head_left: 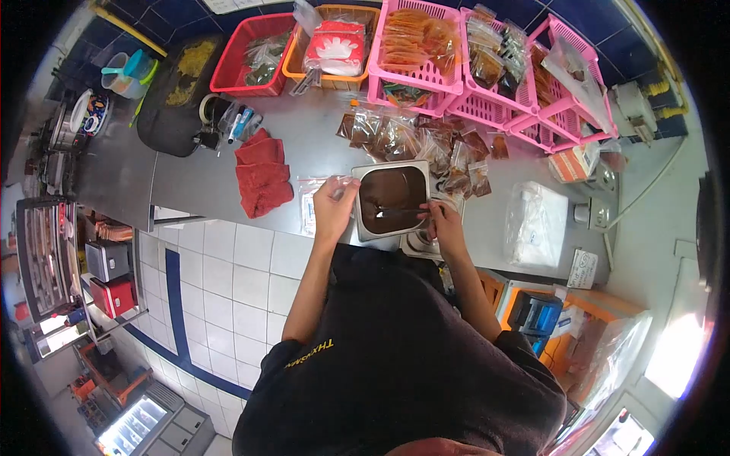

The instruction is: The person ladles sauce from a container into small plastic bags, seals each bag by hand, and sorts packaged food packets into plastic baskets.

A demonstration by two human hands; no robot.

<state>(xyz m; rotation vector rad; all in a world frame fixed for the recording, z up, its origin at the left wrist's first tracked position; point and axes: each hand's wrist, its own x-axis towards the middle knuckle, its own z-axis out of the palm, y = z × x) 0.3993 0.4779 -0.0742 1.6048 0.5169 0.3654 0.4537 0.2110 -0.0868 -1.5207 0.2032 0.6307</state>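
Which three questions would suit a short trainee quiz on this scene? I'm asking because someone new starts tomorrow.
1. Which hand holds the utensil?
2. True or false: seen from the wearer's view, the red cloth lies to the right of the metal pan.
3. What colour are the stacked plastic baskets behind the sachets? A) green B) pink C) blue

Key: 1. The right hand. 2. False; it lies to the left. 3. B.

Watching remotely, I see both my bare forearms [308, 292] reaching forward, left hand [334, 209] with fingers bent, right hand [443, 225] curled in a grip.
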